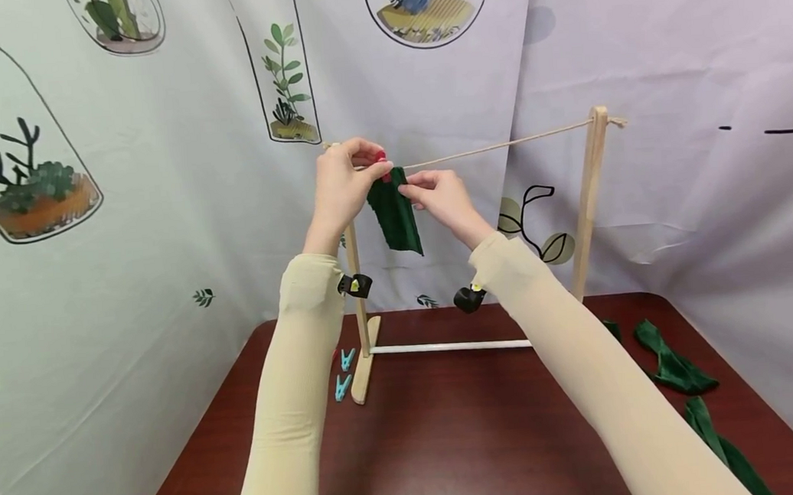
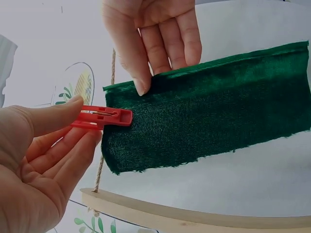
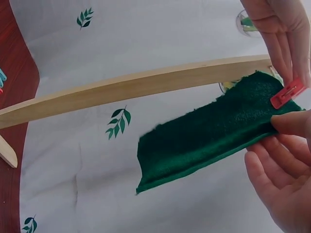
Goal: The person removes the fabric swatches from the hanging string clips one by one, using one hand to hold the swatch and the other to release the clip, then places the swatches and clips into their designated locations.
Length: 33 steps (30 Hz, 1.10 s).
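Observation:
A dark green cloth (image 1: 394,213) hangs at the rope (image 1: 493,149) near the left post, its top edge at the line. My left hand (image 1: 344,186) pinches a red clothespin (image 2: 109,116) between thumb and fingers; the clothespin's tip sits over the cloth's top edge in the left wrist view. With thumb and fingers my right hand (image 1: 443,200) pinches the cloth's upper right edge, a little beside the clothespin. In the right wrist view the cloth (image 3: 204,136) stretches down and left from both hands.
Two blue clothespins (image 1: 342,387) lie by the stand's left foot (image 1: 366,365). A right wooden post (image 1: 589,199) and a white bottom bar (image 1: 452,346) complete the frame. More green cloth pieces (image 1: 677,366) lie on the table's right side.

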Each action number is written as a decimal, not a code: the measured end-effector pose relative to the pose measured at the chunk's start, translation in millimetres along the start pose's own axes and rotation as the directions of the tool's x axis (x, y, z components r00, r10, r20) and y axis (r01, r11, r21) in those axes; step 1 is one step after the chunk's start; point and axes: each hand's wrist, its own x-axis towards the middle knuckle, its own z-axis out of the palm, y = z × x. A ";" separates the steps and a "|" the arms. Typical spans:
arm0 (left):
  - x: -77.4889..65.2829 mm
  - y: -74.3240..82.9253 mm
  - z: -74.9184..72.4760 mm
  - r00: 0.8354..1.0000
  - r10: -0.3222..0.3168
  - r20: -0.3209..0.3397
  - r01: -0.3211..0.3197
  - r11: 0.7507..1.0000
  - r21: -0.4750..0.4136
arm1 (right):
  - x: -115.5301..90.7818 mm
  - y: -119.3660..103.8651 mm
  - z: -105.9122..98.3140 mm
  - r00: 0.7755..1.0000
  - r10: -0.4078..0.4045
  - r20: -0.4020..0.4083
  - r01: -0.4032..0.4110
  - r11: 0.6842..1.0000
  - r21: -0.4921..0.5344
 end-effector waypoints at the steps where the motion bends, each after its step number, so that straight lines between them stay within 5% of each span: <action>1: 0.2 0.2 0.6 1.000 0.002 -0.014 -0.002 1.000 0.002 | -0.1 -0.3 -0.3 1.000 0.000 -0.002 0.000 1.000 0.005; 13: 0.6 2.5 5.3 0.994 0.031 -0.101 -0.036 0.998 -0.044 | -2.7 -1.2 -4.2 1.000 -0.009 0.000 0.009 0.998 0.056; 33: 1.1 28.2 -10.2 0.981 0.064 -0.181 -0.095 0.982 -0.164 | -1.2 0.7 -5.2 1.000 -0.019 0.012 0.018 0.998 0.059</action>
